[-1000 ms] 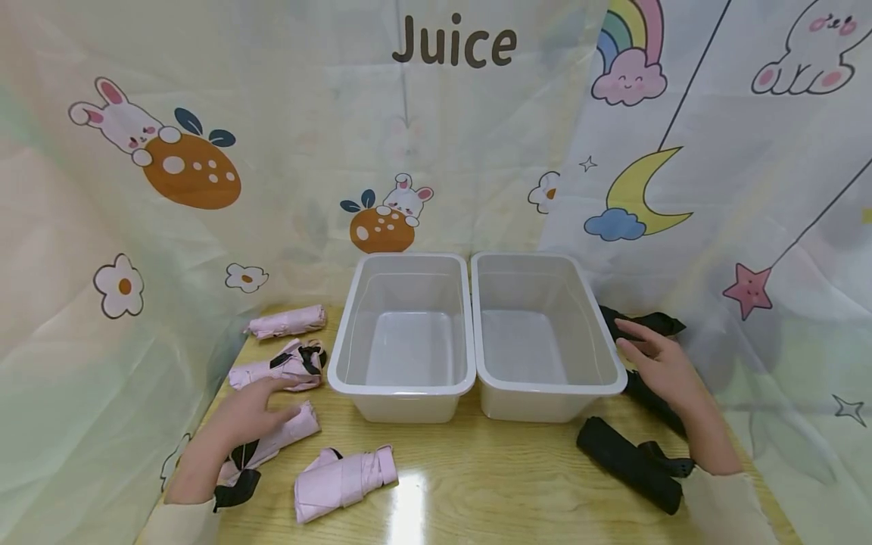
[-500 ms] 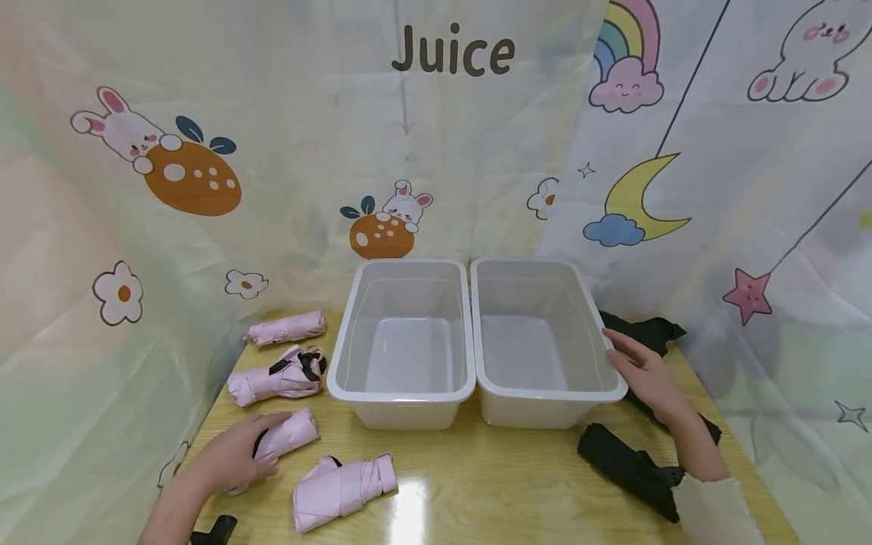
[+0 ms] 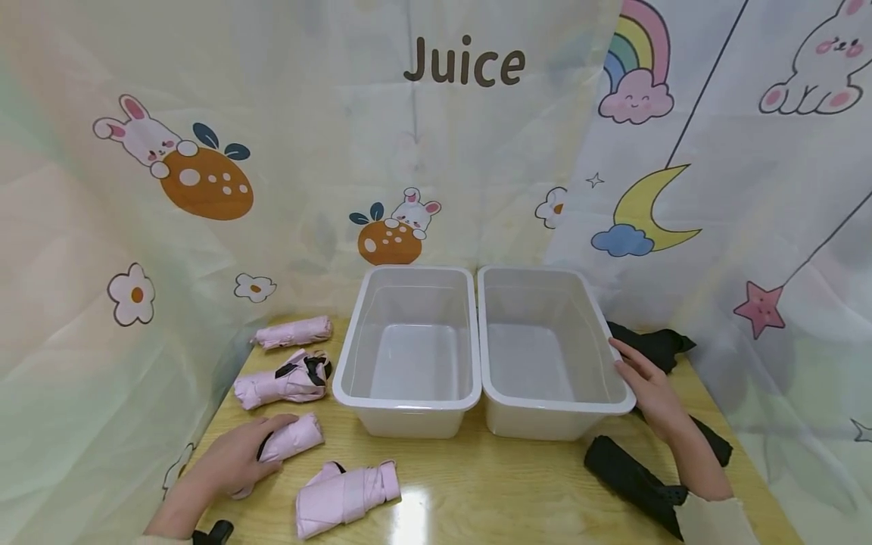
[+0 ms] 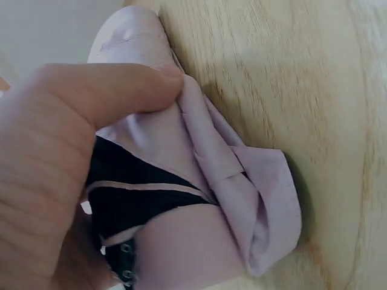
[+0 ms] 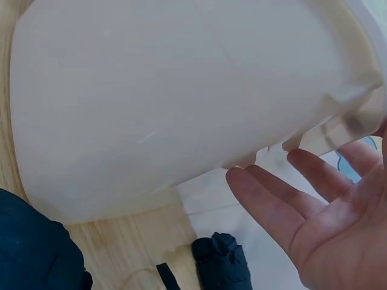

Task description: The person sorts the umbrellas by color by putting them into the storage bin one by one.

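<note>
My left hand [image 3: 235,458] grips a folded pink umbrella [image 3: 296,439] lying on the table at the left. In the left wrist view the thumb presses on its loosely wrapped pink cloth [image 4: 142,36], with black lining showing between the folds. My right hand [image 3: 650,393] is at the right side of the right white bin [image 3: 559,405]. Its fingers [image 5: 260,193] look nearly straight, with tips at the bin's outer wall [image 5: 121,109]; the thumb is mostly hidden in the right wrist view.
More folded pink umbrellas [image 3: 350,496] lie left of the left white bin [image 3: 409,405] and in front of it. Black folded umbrellas [image 3: 630,481] lie around the right bin's right side. A printed curtain [image 3: 306,151] encloses the table's back and sides.
My left hand has come down onto the pink umbrella and taken hold of it. The right hand has shifted left, from beside the black umbrellas to the right bin's rim. The head view has tilted slightly.
</note>
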Tool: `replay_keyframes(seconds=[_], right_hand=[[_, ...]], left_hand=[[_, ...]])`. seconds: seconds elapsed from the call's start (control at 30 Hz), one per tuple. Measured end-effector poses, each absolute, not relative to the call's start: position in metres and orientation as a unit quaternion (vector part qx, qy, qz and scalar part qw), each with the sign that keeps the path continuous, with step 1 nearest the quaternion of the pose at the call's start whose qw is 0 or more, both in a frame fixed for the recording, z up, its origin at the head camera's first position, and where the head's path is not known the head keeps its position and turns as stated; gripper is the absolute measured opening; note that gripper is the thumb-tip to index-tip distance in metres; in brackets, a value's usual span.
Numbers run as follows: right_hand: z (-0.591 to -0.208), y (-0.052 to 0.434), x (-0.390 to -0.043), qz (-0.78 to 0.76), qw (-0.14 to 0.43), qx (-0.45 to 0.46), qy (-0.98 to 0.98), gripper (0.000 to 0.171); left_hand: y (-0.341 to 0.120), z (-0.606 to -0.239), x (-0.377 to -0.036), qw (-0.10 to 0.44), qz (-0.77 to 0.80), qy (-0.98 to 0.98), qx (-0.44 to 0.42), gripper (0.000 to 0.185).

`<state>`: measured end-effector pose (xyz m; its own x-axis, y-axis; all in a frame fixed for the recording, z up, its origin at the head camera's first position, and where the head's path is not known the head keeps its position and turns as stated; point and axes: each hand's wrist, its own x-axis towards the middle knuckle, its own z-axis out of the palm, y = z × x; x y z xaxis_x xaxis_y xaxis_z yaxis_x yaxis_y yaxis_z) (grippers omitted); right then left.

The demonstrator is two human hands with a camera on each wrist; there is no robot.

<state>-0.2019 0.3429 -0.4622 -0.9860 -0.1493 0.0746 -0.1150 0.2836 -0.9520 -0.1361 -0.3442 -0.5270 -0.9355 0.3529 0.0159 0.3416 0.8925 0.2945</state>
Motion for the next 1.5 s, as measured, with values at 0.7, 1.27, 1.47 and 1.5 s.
replay_keyframes(seconds=[0.7,1.27,1.47,1.5], right_hand=[[-0.468,0.344,-0.202,-0.622,0.005,-0.090,0.778,0.054],[-0.466,0.345,-0.204,-0.621,0.001,-0.078,0.780,0.055],[-0.467,0.346,-0.203,-0.613,0.004,-0.073,0.786,0.056],[-0.467,0.346,-0.203,-0.613,0.004,-0.074,0.786,0.057]], left_hand=[[-0.352,-0.447,-0.151,-0.106,0.155,0.952,0.242,0.068],[-0.298,-0.347,-0.229,-0.084,0.128,0.949,0.277,0.065],[-0.265,-0.331,-0.259,-0.078,0.121,0.945,0.294,0.063],[-0.259,-0.328,-0.263,-0.077,0.121,0.945,0.295,0.063]])
